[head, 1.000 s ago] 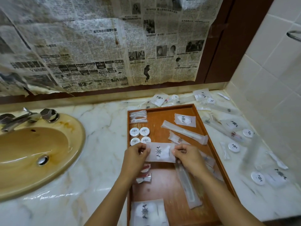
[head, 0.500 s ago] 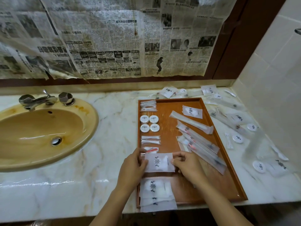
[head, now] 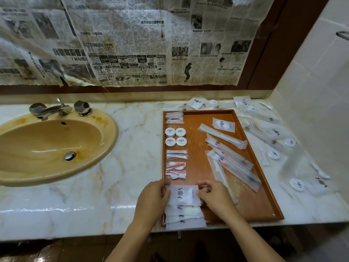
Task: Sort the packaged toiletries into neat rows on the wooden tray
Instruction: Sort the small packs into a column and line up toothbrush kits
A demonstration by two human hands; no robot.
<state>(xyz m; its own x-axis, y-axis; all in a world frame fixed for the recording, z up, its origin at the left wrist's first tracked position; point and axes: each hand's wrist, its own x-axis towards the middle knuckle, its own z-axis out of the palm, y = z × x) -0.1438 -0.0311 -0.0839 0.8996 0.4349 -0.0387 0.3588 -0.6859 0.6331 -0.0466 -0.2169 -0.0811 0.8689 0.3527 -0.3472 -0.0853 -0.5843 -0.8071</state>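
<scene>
A flat white sachet (head: 183, 194) printed with a dark emblem is pinched at its left edge by the left hand (head: 152, 202) and at its right edge by the right hand (head: 215, 197), fingers curled onto the packet on both sides. The sachet is held at the near left corner of the wooden tray (head: 264, 195), laid over a stack of like sachets (head: 184, 217) that is fanned toward the person directly below the hands and overhangs the tray's near rim. Just beyond the left hand, red-and-white packets (head: 175, 170) are set one behind the other; farther along the same line lie cotton-swab packets (head: 176, 155), then four round white tins (head: 175, 137) in a two-by-two block, then a clear packet of white picks (head: 174, 117) at the far left corner. Beyond the right hand, several long clear sleeves (head: 231, 161) are lain diagonally and overlapping, with one more sachet (head: 223, 125) at the far right of the tray. Well to the right of the right hand, off the tray, loose tins, sleeves and sachets are scattered on the marble counter (head: 122, 186). To the left of the left hand a yellow basin (head: 49, 146) with a metal tap (head: 51, 109) is sunk into the counter. Newspaper (head: 132, 44) is hung across the wall beyond.
</scene>
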